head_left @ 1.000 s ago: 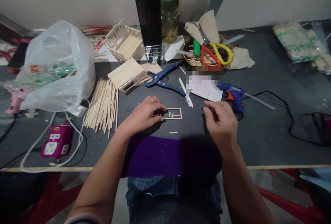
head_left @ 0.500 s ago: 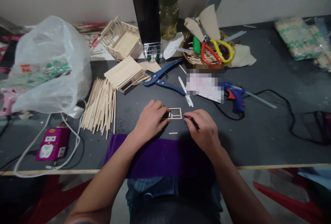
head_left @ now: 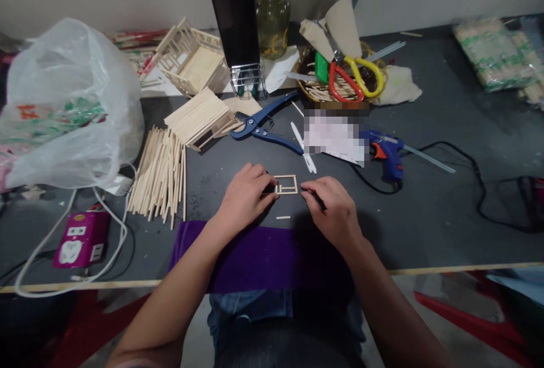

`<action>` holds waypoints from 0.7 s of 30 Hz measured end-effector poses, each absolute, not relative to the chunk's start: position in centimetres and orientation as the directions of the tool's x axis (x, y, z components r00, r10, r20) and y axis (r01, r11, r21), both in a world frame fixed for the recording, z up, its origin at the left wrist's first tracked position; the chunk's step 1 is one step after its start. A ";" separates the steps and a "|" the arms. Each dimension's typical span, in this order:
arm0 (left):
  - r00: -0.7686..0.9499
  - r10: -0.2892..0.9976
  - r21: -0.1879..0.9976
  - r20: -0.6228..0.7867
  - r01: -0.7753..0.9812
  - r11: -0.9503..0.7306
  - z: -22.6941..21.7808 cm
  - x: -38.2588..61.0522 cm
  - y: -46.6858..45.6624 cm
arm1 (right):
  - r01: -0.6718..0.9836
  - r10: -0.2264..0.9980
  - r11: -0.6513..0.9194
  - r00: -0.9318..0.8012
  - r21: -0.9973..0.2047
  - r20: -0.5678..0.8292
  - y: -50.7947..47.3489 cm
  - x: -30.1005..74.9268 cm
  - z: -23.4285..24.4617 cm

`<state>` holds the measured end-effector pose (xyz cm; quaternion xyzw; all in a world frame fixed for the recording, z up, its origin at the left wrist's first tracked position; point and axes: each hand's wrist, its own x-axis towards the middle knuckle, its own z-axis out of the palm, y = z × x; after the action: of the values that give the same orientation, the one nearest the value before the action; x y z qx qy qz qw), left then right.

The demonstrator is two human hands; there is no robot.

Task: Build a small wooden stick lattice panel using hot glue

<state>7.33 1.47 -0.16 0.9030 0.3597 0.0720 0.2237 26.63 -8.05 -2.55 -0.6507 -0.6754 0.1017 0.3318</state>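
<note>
Right hand (head_left: 331, 204): moved inward since the picture of one second ago, from beside the glue gun to the right end of the stick frame. Left hand (head_left: 250, 192): set a little farther along the same piece.

Item: rectangular wooden stick frame (head_left: 289, 189), small, with short inner pieces; lying flat on the dark tabletop (head_left: 425, 209), between the two hands. Long axis runs left to right, from one hand towards the other. Left hand nearer, in contact; right hand just beside the far short bar, apparently apart from it.

Grip, left: thumb and fingers pinching the long bars, covering the left part; the visible part extends rightward from the fingertips.

Grip, right: fingertips drawn together; cannot tell whether anything is held. Frame lies to their left.

Adjacent: one loose short stick (head_left: 283, 218), nearer the person, roughly parallel to the frame; purple cloth (head_left: 263, 260) beyond it, towards the lap; blue glue gun (head_left: 389, 155), farther right.
</note>
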 end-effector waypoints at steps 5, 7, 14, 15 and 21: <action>0.727 0.687 0.465 -0.027 0.617 -0.635 -0.2 7.3 1.5 | 0.812 0.947 0.133 0.066 -0.569 0.315 -8.0 26.6 -2.8; 0.727 0.686 0.466 -0.030 0.617 -0.634 -0.2 7.3 1.5 | 0.812 0.947 0.132 0.065 -0.568 0.313 -8.0 26.6 -2.8; 0.726 0.686 0.462 -0.036 0.621 -0.633 -0.1 7.1 1.4 | 0.813 0.950 0.121 0.071 -0.570 0.303 -8.0 26.6 -2.8; 0.726 0.687 0.463 -0.031 0.619 -0.634 -0.1 7.1 1.4 | 0.814 0.951 0.121 0.070 -0.569 0.302 -8.0 26.6 -2.8; 0.732 0.680 0.468 -0.031 0.612 -0.637 -0.2 7.2 1.4 | 0.816 0.952 0.123 0.065 -0.565 0.300 -8.0 26.5 -2.7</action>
<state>7.19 1.41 -0.18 0.9017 0.3583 0.0742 0.2302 26.51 -8.03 -2.69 -0.6539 -0.6757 0.1049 0.3238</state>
